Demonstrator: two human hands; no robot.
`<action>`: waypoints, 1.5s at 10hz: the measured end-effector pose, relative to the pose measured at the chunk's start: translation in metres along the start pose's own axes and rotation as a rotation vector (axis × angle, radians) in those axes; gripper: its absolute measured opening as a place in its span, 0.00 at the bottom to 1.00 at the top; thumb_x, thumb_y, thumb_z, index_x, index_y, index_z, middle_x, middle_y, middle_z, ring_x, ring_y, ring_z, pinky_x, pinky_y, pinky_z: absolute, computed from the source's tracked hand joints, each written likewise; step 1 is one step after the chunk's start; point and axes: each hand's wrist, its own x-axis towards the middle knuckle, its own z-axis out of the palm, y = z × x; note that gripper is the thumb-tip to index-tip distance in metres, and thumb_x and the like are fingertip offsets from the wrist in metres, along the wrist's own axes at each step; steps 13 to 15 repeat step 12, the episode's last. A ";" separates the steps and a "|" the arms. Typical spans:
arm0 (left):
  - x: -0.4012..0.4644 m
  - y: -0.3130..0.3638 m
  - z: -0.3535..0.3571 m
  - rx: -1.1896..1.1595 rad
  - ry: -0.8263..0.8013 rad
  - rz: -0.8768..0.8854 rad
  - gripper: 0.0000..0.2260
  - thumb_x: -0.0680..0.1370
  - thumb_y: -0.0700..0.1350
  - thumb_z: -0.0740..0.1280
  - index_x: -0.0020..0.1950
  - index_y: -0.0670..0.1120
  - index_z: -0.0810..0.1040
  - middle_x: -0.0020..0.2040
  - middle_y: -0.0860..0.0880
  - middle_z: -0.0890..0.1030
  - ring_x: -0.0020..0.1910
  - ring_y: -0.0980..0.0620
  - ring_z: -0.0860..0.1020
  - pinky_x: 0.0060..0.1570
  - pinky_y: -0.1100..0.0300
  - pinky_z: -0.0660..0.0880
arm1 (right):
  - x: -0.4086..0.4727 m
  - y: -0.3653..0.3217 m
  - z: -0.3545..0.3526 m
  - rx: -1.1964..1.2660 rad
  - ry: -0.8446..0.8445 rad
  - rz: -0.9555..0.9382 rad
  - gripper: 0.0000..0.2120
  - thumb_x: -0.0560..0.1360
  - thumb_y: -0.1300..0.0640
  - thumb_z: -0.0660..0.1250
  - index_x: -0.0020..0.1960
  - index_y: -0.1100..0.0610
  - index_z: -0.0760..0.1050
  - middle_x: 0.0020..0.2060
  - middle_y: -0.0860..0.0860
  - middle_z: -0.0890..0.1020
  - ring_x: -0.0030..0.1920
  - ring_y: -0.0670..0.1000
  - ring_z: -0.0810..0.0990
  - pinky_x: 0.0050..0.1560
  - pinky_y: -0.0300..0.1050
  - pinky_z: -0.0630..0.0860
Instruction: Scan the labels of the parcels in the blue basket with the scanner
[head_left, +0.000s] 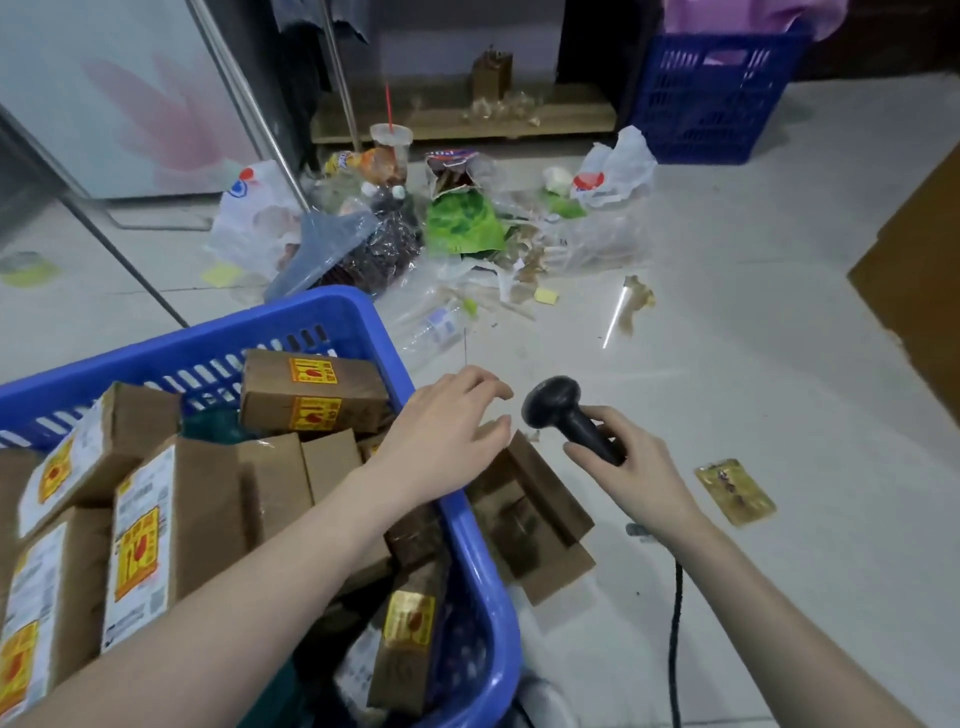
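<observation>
While your left forearm stretches across the near corner of the blue basket (332, 325), your left hand (441, 431) hangs palm down just past its right rim, fingers spread and loosely curled, gripping nothing; the fingertips hover right above a brown cardboard parcel (540, 499) lying on the floor against the basket's outer wall, and whether they touch it is too close to call. Over on the other side, your right arm comes in from the lower right, wrist bent inward, and your right hand (631, 457) is wrapped around the handle of the black scanner (563, 413), its rounded head tilted up and to the left, toward your left hand. A dark cable (675, 649) trails down beside your right forearm. Inside the basket, brown parcels are piled at all angles, several showing white labels and yellow-and-red stickers: one box (311, 392) sits high near the far rim, another (156, 535) leans upright under your left forearm. Beyond your hands, the tiled floor (753, 364) carries a heap of plastic bags and wrappers (441, 223), with a second blue crate (711, 98) standing at the back right.
</observation>
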 end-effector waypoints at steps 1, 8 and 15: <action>0.012 -0.006 0.004 0.019 -0.045 -0.013 0.17 0.79 0.51 0.56 0.66 0.51 0.70 0.65 0.52 0.73 0.63 0.51 0.71 0.63 0.51 0.67 | 0.003 0.018 0.013 -0.052 -0.068 0.022 0.14 0.73 0.50 0.69 0.57 0.46 0.76 0.42 0.47 0.83 0.41 0.44 0.80 0.43 0.39 0.75; -0.005 -0.042 -0.004 0.120 -0.015 0.206 0.20 0.78 0.57 0.51 0.59 0.54 0.78 0.59 0.57 0.78 0.62 0.56 0.72 0.63 0.57 0.64 | -0.010 0.061 0.106 -0.323 -0.264 0.221 0.23 0.75 0.51 0.64 0.70 0.52 0.68 0.60 0.53 0.81 0.56 0.55 0.80 0.51 0.43 0.72; -0.025 -0.047 -0.009 0.130 0.020 0.171 0.20 0.77 0.59 0.51 0.62 0.55 0.75 0.65 0.56 0.75 0.68 0.56 0.67 0.67 0.56 0.60 | -0.001 0.029 0.087 -0.275 -0.189 0.054 0.24 0.73 0.52 0.66 0.69 0.52 0.70 0.62 0.50 0.80 0.62 0.51 0.76 0.50 0.32 0.67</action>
